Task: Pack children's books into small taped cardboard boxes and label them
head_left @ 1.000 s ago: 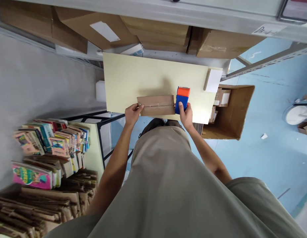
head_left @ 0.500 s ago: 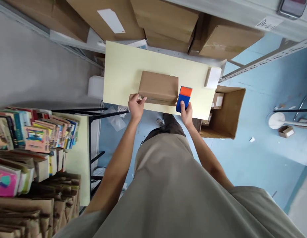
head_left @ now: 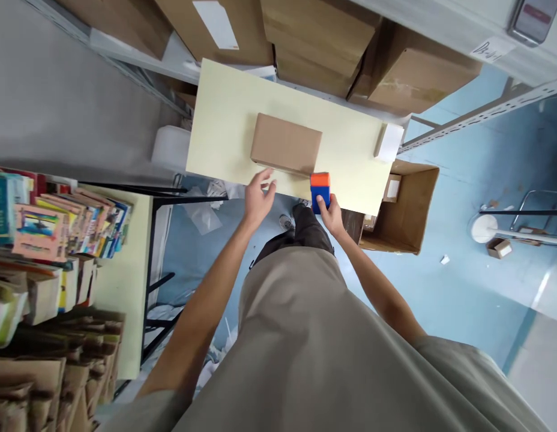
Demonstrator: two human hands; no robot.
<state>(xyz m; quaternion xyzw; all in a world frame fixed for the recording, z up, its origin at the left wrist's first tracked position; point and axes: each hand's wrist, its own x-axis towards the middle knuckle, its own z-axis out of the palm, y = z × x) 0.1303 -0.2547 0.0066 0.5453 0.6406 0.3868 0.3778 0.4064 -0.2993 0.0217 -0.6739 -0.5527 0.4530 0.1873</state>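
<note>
Box (head_left: 286,143) sits there on the bench (head_left: 355,174), stiff-looking and probably light, one to grip by its short ends, left hand (head_left: 259,199) loosely spread just beside it, right hand (head_left: 331,216) clutching a blue-and-orange tool (head_left: 320,191)!

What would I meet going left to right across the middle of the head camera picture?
Books → left hand → right hand holding a blue-and-orange object → open cardboard box → round white disc.
</note>
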